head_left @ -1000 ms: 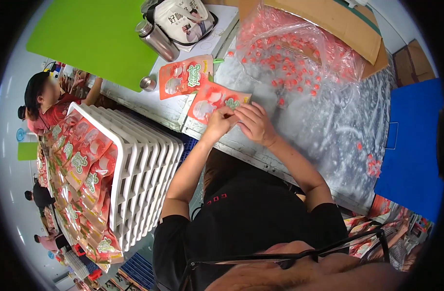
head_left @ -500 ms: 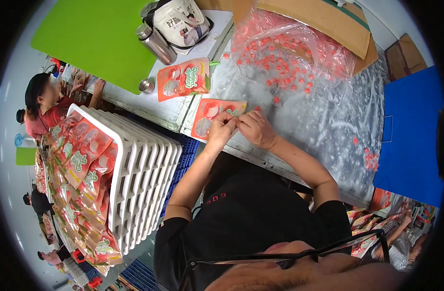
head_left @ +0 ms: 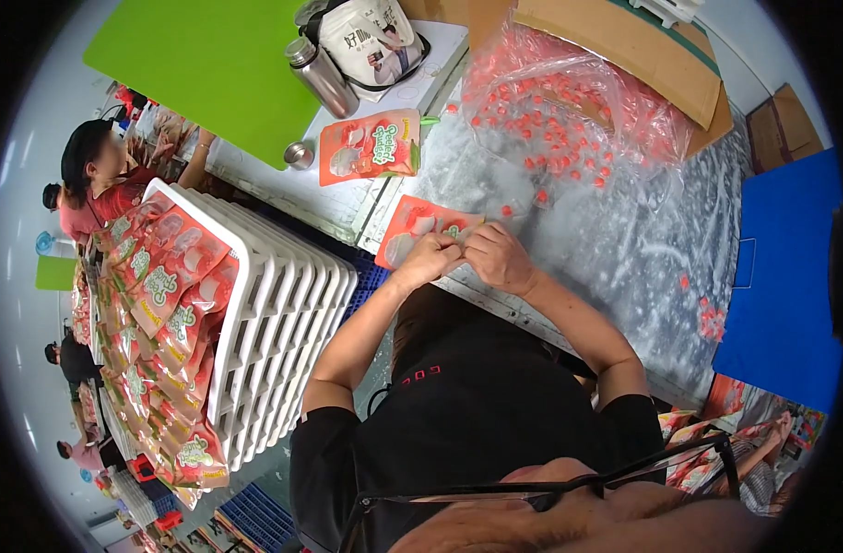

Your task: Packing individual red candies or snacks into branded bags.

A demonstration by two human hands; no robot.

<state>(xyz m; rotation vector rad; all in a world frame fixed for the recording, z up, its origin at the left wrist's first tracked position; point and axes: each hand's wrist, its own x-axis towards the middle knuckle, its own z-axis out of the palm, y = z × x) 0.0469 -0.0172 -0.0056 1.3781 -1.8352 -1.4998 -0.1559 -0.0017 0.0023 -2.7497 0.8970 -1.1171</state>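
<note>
A red plastic pouch (head_left: 419,219) lies flat on the near left part of the metal work table, at the table's edge. My left hand (head_left: 429,260) is closed at the pouch's near side, thumb and fingers pressed together. Right beside it, my right hand (head_left: 501,260) is curled at the pouch's right end, with fingertips meeting those of the left. Both hands appear to pinch the pouch's corner; the exact spot is hidden under the fingers. A second red pouch (head_left: 369,147) with a green tab lies farther back. Small red pieces (head_left: 541,196) are scattered just beyond my right hand.
A clear plastic bag (head_left: 583,106) of red pieces spills from a cardboard box (head_left: 629,41). Stacked white crates (head_left: 283,313) hold many pouches at left. A steel flask (head_left: 323,78), metal cup (head_left: 299,155), bag (head_left: 371,41), green board (head_left: 195,69) and blue panel (head_left: 781,276) surround the table. Co-workers are at left.
The whole view has shifted, with the table's things now slightly lower and to the right. My hands stay together at the pouch, with the right fingers now curled more closely.
</note>
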